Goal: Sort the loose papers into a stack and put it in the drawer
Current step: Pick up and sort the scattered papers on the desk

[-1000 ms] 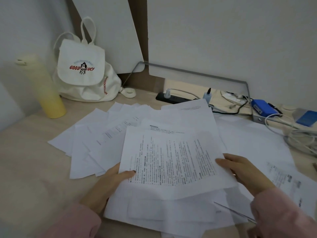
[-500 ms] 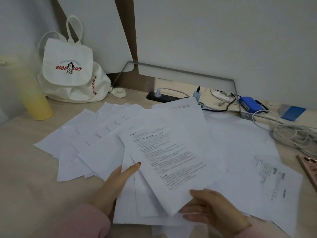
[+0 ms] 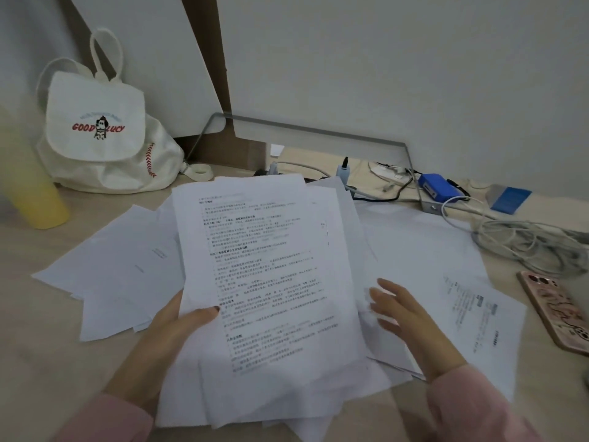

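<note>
A bundle of printed white papers [image 3: 271, 282] is raised in front of me, a text page on top. My left hand [image 3: 172, 333] grips the bundle's left edge, thumb on the top sheet. My right hand [image 3: 411, 323] hovers by the bundle's right edge with fingers spread and straight, blurred. More loose sheets [image 3: 121, 275] fan out on the desk to the left, and a printed sheet [image 3: 478, 317] lies to the right. No drawer is in view.
A white canvas backpack [image 3: 102, 135] and a yellow bottle [image 3: 35, 199] stand at the back left. A power strip, a blue box [image 3: 436, 188], tangled white cables [image 3: 529, 244] and a pink-cased phone [image 3: 557, 311] crowd the right side. A wall rises behind the desk.
The left hand has taken hold of the gathered sheets and raised them upright. The right hand let go of the page and moved to the bundle's right side, fingers spread.
</note>
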